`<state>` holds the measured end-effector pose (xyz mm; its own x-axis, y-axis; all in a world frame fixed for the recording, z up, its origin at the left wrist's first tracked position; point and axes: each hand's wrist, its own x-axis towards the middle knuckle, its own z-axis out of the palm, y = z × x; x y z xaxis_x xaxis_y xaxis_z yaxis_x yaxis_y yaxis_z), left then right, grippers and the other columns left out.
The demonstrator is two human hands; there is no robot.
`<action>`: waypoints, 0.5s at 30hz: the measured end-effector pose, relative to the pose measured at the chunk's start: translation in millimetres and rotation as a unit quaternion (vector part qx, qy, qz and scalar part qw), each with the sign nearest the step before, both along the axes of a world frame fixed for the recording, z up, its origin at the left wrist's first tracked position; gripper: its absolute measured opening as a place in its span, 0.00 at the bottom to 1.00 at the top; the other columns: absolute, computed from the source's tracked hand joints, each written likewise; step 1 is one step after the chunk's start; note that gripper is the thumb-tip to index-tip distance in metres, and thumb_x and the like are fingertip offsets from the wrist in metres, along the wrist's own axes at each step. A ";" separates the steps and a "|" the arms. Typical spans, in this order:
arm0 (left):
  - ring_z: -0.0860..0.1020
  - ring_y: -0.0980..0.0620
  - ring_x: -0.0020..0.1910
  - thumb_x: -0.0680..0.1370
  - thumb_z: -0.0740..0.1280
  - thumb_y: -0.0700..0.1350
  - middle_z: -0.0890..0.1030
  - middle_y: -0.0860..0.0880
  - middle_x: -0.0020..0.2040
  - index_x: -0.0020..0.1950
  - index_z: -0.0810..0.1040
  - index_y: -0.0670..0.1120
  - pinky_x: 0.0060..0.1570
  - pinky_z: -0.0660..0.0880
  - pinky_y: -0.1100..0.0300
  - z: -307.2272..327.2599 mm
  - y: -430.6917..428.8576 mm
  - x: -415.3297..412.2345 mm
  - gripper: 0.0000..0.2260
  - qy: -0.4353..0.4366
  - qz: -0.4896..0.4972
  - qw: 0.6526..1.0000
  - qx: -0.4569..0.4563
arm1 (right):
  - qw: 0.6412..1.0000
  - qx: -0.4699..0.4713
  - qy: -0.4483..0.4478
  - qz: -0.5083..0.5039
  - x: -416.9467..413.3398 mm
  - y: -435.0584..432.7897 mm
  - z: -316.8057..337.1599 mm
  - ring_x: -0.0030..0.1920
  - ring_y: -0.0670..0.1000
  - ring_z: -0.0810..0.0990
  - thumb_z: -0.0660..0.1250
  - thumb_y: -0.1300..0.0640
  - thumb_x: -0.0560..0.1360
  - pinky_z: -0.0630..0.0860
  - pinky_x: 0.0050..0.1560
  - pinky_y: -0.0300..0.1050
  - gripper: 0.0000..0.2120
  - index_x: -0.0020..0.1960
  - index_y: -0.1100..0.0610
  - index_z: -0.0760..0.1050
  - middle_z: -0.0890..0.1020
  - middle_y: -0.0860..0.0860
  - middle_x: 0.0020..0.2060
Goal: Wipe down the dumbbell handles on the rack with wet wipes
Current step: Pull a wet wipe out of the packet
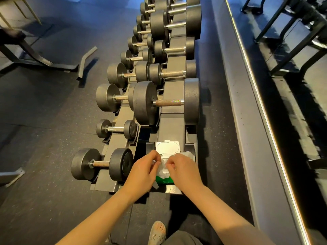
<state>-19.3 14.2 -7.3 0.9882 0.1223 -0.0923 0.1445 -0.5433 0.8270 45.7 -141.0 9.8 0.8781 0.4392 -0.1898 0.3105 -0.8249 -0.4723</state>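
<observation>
A green and white wet wipe pack [165, 180] lies on the near end of the dumbbell rack [174, 129], its white lid [167, 147] flipped open. Both hands are over the pack's opening. My left hand [144, 171] and my right hand [184, 169] each pinch a white wipe [162, 167] that sticks up out of the pack between them. Black dumbbells with metal handles fill the two-tier rack beyond; the closest upper one [167, 102] has a rusty brown handle, and the nearest lower one [101, 164] sits left of my hands.
A bench frame [44, 61] stands on the dark rubber floor at the left. A mirror wall with a lit strip [265, 110] runs along the right. My foot in a perforated shoe [157, 233] is at the bottom edge.
</observation>
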 end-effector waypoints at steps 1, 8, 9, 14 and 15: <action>0.76 0.59 0.39 0.84 0.64 0.43 0.77 0.55 0.39 0.51 0.73 0.55 0.38 0.73 0.67 -0.5 -0.1 -0.5 0.07 0.002 0.000 1.000 0.001 | 0.999 -0.029 0.004 0.028 0.3 1.8 -0.6 0.49 0.48 0.80 0.62 0.51 0.84 0.80 0.55 0.45 0.11 0.57 0.52 0.82 0.82 0.49 0.51; 0.76 0.59 0.38 0.84 0.65 0.42 0.77 0.56 0.39 0.51 0.73 0.54 0.37 0.71 0.69 -2.0 -2.0 -1.6 0.06 -0.006 0.015 1.000 0.008 | 0.977 -0.164 -0.004 0.136 7.1 1.0 5.6 0.51 0.53 0.81 0.60 0.54 0.83 0.79 0.53 0.48 0.12 0.61 0.54 0.78 0.83 0.53 0.54; 0.76 0.60 0.39 0.84 0.65 0.43 0.77 0.56 0.39 0.51 0.73 0.54 0.37 0.72 0.70 -1.5 -1.9 -0.9 0.06 -0.007 0.015 1.000 0.009 | 0.982 -0.142 -0.012 0.121 6.3 -0.8 6.9 0.52 0.52 0.82 0.59 0.53 0.84 0.79 0.54 0.48 0.13 0.63 0.53 0.78 0.83 0.52 0.55; 0.77 0.61 0.39 0.84 0.64 0.43 0.78 0.56 0.40 0.51 0.73 0.54 0.37 0.72 0.69 0.1 -2.3 -1.3 0.06 -0.009 0.009 1.000 0.001 | 0.995 -0.028 0.000 0.092 -4.5 -13.1 9.3 0.59 0.50 0.81 0.57 0.52 0.85 0.76 0.61 0.46 0.17 0.71 0.48 0.75 0.82 0.49 0.62; 0.77 0.60 0.39 0.84 0.64 0.43 0.78 0.56 0.41 0.51 0.73 0.54 0.37 0.72 0.69 -0.3 -1.7 -1.6 0.06 -0.009 0.007 1.000 0.002 | 0.992 -0.049 0.017 0.117 -6.4 -13.0 7.5 0.59 0.51 0.81 0.55 0.53 0.85 0.76 0.60 0.47 0.18 0.73 0.47 0.73 0.82 0.51 0.62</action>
<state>-21.0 12.5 -7.6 0.9879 0.1361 -0.0747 0.1377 -0.5453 0.8268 39.3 -154.0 17.3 0.7468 0.6083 -0.2689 0.4843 -0.7745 -0.4070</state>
